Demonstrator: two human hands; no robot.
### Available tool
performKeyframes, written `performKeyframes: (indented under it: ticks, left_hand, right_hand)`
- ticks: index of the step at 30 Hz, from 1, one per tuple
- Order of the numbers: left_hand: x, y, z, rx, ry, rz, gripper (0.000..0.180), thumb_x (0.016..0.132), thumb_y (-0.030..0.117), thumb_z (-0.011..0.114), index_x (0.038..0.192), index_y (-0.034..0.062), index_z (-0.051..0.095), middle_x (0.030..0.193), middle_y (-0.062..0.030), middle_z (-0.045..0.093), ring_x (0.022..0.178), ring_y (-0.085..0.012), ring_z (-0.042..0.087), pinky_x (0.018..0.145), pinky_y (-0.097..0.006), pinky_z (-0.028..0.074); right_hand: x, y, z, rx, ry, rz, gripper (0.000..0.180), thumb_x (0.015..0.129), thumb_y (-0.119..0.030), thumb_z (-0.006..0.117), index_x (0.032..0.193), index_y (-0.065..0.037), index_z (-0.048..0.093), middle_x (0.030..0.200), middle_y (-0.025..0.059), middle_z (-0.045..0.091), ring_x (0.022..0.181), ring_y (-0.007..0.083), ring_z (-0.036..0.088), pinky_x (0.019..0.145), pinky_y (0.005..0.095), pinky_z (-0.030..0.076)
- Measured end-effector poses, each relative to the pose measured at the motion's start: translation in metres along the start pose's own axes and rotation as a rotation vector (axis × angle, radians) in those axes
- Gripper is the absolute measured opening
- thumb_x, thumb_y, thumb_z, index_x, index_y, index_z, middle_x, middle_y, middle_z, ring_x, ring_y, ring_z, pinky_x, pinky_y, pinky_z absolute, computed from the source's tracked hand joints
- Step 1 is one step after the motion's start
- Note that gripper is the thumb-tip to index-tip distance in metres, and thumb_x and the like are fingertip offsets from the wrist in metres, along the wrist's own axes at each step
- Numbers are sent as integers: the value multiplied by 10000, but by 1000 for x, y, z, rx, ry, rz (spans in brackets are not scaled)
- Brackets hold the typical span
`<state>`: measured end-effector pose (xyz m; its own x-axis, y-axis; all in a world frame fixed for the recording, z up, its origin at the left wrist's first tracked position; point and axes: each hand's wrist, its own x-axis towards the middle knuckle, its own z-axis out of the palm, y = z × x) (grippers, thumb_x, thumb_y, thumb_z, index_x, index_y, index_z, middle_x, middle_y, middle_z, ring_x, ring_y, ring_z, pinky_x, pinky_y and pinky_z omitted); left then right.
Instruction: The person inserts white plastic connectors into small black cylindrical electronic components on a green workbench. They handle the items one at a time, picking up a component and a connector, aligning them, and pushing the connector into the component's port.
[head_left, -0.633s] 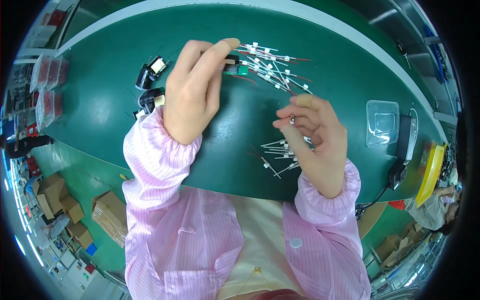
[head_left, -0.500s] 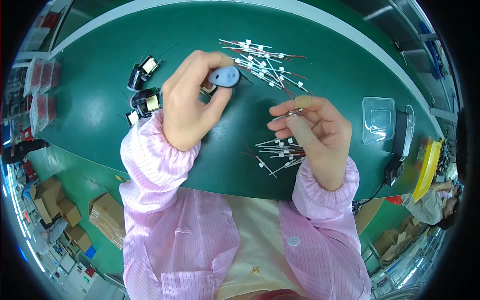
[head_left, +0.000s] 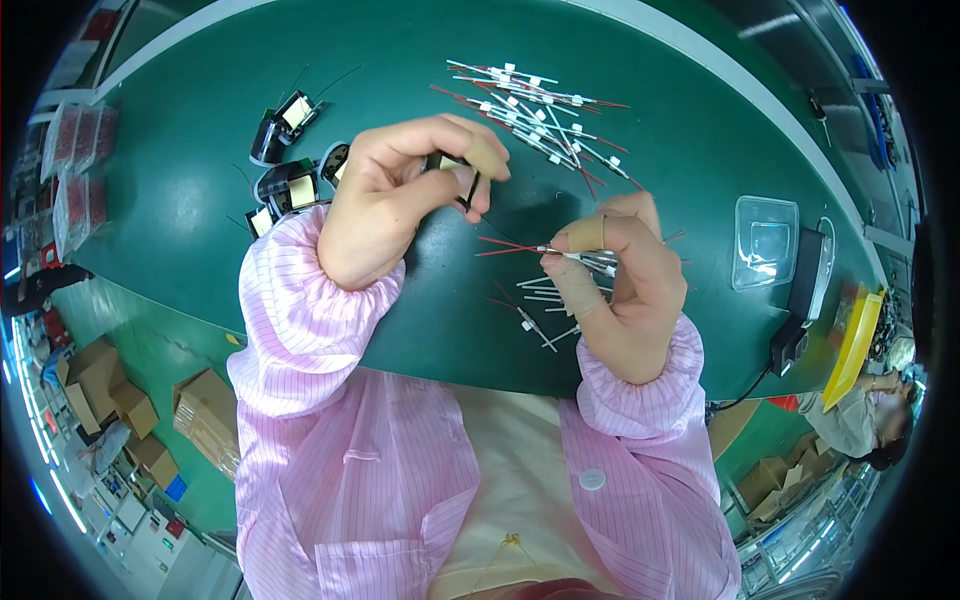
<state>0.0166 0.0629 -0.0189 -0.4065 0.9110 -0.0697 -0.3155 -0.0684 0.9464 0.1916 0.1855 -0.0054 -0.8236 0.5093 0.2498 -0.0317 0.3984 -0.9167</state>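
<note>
I am pinching a small black part [head_left: 452, 172] between the thumb and taped fingertips of my left hand [head_left: 395, 200], fingers curled tight around it above the green table [head_left: 200, 200]. My right hand [head_left: 620, 290] is closing its taped thumb and forefinger on a thin red-tipped wire lead [head_left: 520, 247], which is sticking out leftward toward the other hand, well clear of the black part. Just under my right fingers a few loose leads [head_left: 540, 305] are lying on the mat. Farther up, a bigger pile of leads [head_left: 530, 105] is spreading across the table. To the left of my left hand, several black coil parts with pale tape [head_left: 285, 150] are sitting in a cluster. A clear plastic tray [head_left: 765, 240] is resting off to the right.
</note>
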Motion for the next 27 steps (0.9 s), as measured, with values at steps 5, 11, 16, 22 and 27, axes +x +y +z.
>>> performKeyframes:
  ticks: [5, 11, 16, 22, 27]
  left_hand:
    - [-3, 11, 2, 185, -193, -57, 219, 770, 118, 633, 925, -34, 657, 1112, -188, 564, 782, -183, 561, 777, -318, 444]
    - [-5, 6, 6, 514, -285, -2, 68, 758, 47, 726, 795, 26, 672, 1121, -141, 565, 858, -146, 560, 794, -296, 436]
    - [-5, 0, 7, 460, -267, 18, 51, 772, 40, 708, 783, 23, 662, 1105, -136, 569, 897, -158, 559, 797, -296, 434]
    - [-4, -2, 8, 476, -323, 51, 24, 776, 31, 676, 783, 18, 657, 1097, -149, 568, 936, -176, 549, 798, -303, 435]
    - [-1, -3, 2, 334, -333, -10, 13, 760, 6, 652, 769, 11, 644, 1100, -178, 560, 911, -166, 549, 776, -293, 439]
  right_hand:
    - [2, -5, 1, -274, -37, -99, 197, 628, -34, 767, 795, -72, 671, 738, -2, 639, 737, 202, 490, 744, 327, 367]
    - [3, -2, 2, -354, -44, -167, 200, 622, -64, 773, 787, -90, 663, 703, -23, 628, 733, 200, 488, 785, 366, 340]
    - [3, 5, -1, -393, -41, -240, 175, 631, -73, 771, 763, -95, 658, 726, -30, 656, 741, 198, 501, 794, 397, 338]
    - [4, 3, -3, -408, -84, -261, 142, 632, -96, 774, 721, -107, 665, 740, -44, 673, 714, 182, 508, 805, 391, 343]
    - [6, -1, -10, -401, -89, -226, 127, 625, -118, 780, 699, -114, 678, 732, -57, 676, 711, 171, 513, 811, 390, 350]
